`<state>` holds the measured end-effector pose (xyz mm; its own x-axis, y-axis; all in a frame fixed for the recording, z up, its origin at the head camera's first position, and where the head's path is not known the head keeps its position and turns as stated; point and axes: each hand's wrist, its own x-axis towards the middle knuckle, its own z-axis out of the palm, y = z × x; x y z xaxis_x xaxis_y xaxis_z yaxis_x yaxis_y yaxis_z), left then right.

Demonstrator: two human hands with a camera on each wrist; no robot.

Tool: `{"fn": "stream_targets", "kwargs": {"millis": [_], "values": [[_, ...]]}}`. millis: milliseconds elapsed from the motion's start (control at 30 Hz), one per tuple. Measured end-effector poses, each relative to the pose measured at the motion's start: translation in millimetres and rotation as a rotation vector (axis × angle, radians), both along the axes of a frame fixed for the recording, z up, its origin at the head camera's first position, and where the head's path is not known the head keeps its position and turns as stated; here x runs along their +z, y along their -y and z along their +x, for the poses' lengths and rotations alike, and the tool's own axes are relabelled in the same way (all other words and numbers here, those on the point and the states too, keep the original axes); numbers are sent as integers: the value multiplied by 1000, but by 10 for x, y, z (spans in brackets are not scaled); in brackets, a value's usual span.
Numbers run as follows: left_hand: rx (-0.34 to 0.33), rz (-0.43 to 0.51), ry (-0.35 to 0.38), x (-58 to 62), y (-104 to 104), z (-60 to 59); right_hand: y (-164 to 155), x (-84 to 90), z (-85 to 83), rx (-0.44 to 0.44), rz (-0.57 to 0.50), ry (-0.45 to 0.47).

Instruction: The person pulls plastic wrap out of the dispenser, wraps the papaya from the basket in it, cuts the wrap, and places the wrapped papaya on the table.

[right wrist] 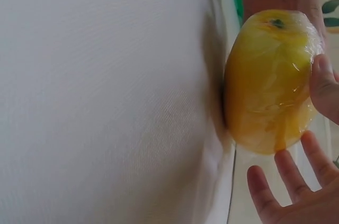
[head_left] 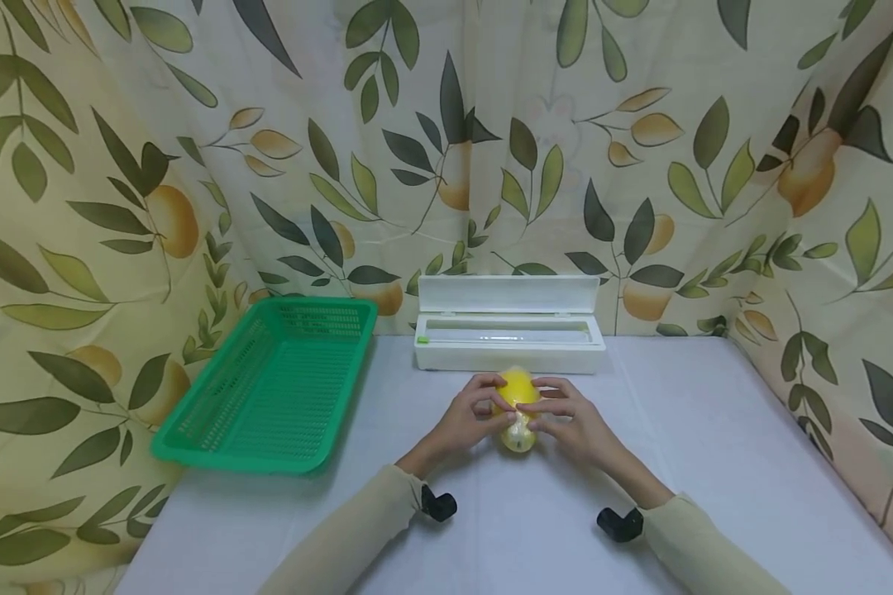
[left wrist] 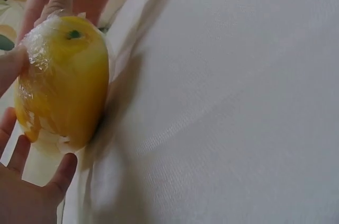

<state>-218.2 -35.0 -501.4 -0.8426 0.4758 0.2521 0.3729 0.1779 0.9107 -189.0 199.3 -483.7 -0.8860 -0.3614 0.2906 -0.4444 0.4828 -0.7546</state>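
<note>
A yellow fruit (head_left: 517,388) wrapped in clear cling film lies on the white table (head_left: 714,463), just in front of the film dispenser. My left hand (head_left: 465,421) holds it from the left and my right hand (head_left: 576,426) from the right, thumbs and forefingers pinching the wrapped skin. In the left wrist view the fruit (left wrist: 66,81) shows its green stem end, my thumb on its side, and the other fingers of my left hand (left wrist: 26,197) spread below it. The right wrist view mirrors this: the fruit (right wrist: 267,81), thumb on the film, my right hand (right wrist: 296,192) with fingers spread.
A white cling film dispenser box (head_left: 509,343) with its lid up stands behind the fruit. A green plastic basket (head_left: 264,454) lies at the left, holding nothing, its near corner over the table's edge. A leaf-patterned curtain (head_left: 119,207) closes in the back and sides.
</note>
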Motion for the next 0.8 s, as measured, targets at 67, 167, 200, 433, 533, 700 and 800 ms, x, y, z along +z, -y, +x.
{"fn": "stream_targets", "kwargs": {"millis": [67,167,200,433,533,700,800], "values": [[13,-6,1,-6,-23,-28,-7,4,-29,0,-8,15],[39,-18,6,-18,-47,-55,-4,-3,-54,-6,-23,47],[47,-23,10,-20,-51,-56,0,-10,-56,-10,-23,57],[95,-21,32,-37,-68,-18,16,-61,-9,-23,-26,63],[98,3,31,-32,-67,1,12,-65,-3,-22,-29,58],[111,-2,21,-12,-45,20,14,-39,14,-16,-34,82],[137,-29,11,18,-23,42,29,-11,37,-17,-8,79]]}}
